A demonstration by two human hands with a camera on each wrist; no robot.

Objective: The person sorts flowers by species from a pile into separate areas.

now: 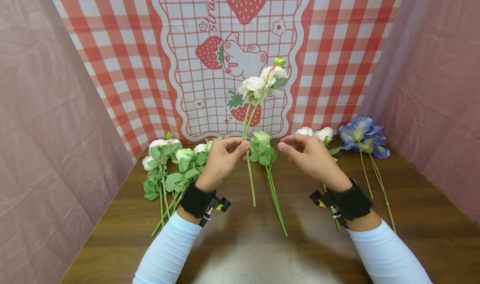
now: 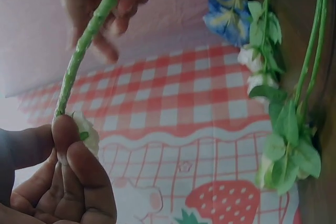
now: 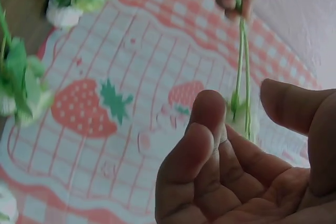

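My left hand (image 1: 223,161) pinches the green stem of a white artificial rose spray (image 1: 252,87) between thumb and fingertips. The spray stands upright above the table, its blooms and a small green bud at the top. In the left wrist view, the bumpy stem (image 2: 79,59) runs up from the fingertips. To the right of the spray is my right hand (image 1: 313,157), its thumb and fingers parted around nothing. The right wrist view shows the same gap beside the bent fingers (image 3: 202,145). A pale green rose (image 1: 262,148) with leaves lies on the table between both hands.
Several white roses (image 1: 184,154) lie at the left of the brown wooden table (image 1: 243,255). More white roses (image 1: 323,135) are behind the right hand, with blue flowers (image 1: 363,136) at the far right. A checked strawberry cloth (image 1: 131,46) hangs behind.
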